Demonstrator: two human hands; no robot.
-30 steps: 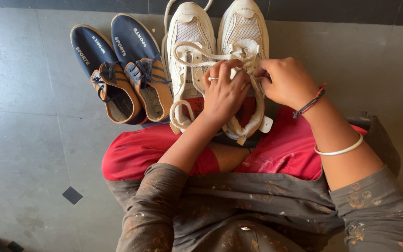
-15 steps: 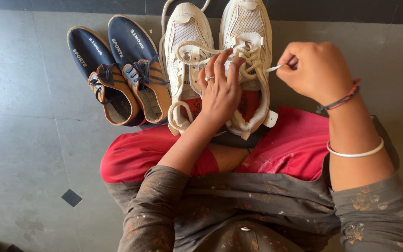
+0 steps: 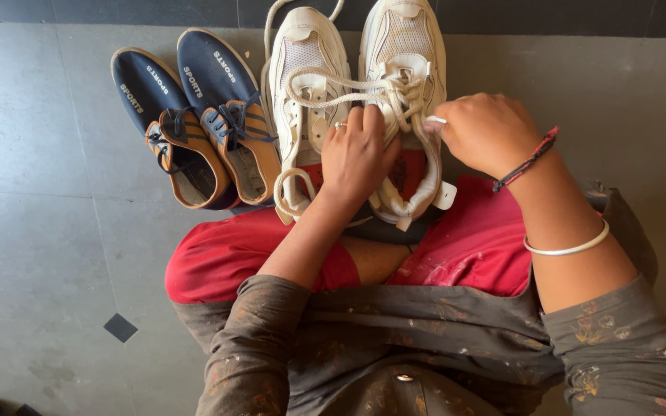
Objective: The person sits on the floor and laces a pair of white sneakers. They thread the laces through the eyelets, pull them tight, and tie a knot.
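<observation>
**Two hands on a pair of white sneakers, two navy shoes alongside**

The right hand (image 3: 487,135) is curled into a loose fist, thumb and forefinger pinched shut on the tip of a cream shoelace (image 3: 348,91). That lace runs from the pinch across to the far shoe of the pair, looping over both tongues. Just beside the pinch, touching it, is the right-hand white sneaker (image 3: 406,85), toe pointing away from the person. The left hand (image 3: 358,158) lies palm down, fingers spread and bent, pressing on the laces between the two white shoes; whether it actually clasps anything cannot be told. A ring shows on one finger. Under and beyond this hand sits the left-hand white sneaker (image 3: 306,77), touching its mate.

Count: two white sneakers, two navy shoes. The navy pair (image 3: 194,115), with tan linings and dark laces, stands side by side further out from the left hand, heels toward the person.

Both forearms reach forward from the lap over red trousers (image 3: 472,239). The right wrist carries one red-and-black thread band and one white bangle. Everything rests on a grey tiled floor (image 3: 32,154).
</observation>
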